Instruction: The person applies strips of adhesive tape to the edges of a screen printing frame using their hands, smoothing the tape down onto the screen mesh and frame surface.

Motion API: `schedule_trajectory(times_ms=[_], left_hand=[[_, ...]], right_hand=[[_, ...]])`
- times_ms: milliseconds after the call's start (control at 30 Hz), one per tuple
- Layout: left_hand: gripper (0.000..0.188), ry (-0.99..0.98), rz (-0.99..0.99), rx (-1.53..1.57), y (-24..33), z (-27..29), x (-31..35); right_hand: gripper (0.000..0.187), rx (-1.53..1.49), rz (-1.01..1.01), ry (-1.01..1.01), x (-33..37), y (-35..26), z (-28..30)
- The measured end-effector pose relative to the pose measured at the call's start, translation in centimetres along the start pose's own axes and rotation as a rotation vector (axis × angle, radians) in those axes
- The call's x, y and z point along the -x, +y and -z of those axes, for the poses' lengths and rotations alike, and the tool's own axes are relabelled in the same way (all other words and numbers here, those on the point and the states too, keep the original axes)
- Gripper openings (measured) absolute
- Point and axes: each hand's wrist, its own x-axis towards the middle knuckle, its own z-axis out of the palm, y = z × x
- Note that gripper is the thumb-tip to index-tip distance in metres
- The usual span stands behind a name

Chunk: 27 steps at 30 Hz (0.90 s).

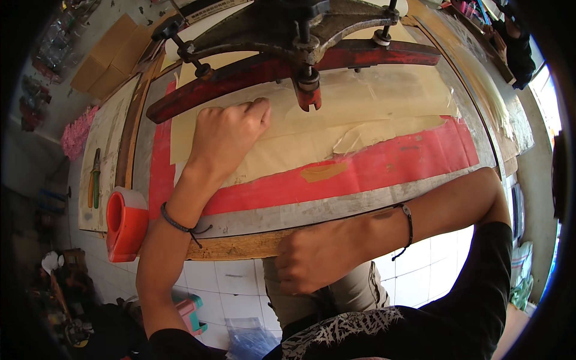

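My left hand [231, 135] is closed in a fist over a yellowish translucent sheet [372, 99]; its palm side is hidden, and I cannot make out whether anything is in it. The sheet has a torn, wrinkled near edge and overlaps a red sheet [414, 150] on the grey tabletop [258, 219]. At the table's wooden front edge [234, 247], my right hand [315, 255] is curled with its knuckles to the left. What it holds, if anything, does not show. A dark cord bracelet circles each wrist.
Above the sheets hangs a red metal bar [240, 81] on a dark cast bracket [258, 30] with bolts. An orange tape dispenser [126, 225] stands at the left corner, near pliers [95, 180] on a side board. A cardboard box [111, 57] sits far left.
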Motion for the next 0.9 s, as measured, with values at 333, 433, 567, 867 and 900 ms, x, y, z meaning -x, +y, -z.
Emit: schedule_trajectory(times_ms=[333,433,567,867,900], left_hand=[[0.008,0.017,-0.045,0.072,0.7,0.7,-0.2],[0.01,0.001,-0.039,0.161,0.7,1.1,-0.2],[0.012,-0.04,-0.065,0.257,1.0,1.7,-0.3],[0.009,-0.152,-0.097,0.459,0.9,3.1,-0.5],[0.009,-0.175,-0.119,0.474,0.8,3.4,-0.5]], right_hand=[[0.014,-0.003,-0.025,-0.006,0.2,-0.1,0.3],[0.015,0.006,-0.023,0.005,0.2,-0.1,0.1],[0.014,-0.002,-0.014,0.017,0.3,0.1,0.3],[0.014,-0.037,-0.042,0.089,0.4,0.0,0.0],[0.014,-0.066,-0.046,0.109,0.2,0.1,0.7]])
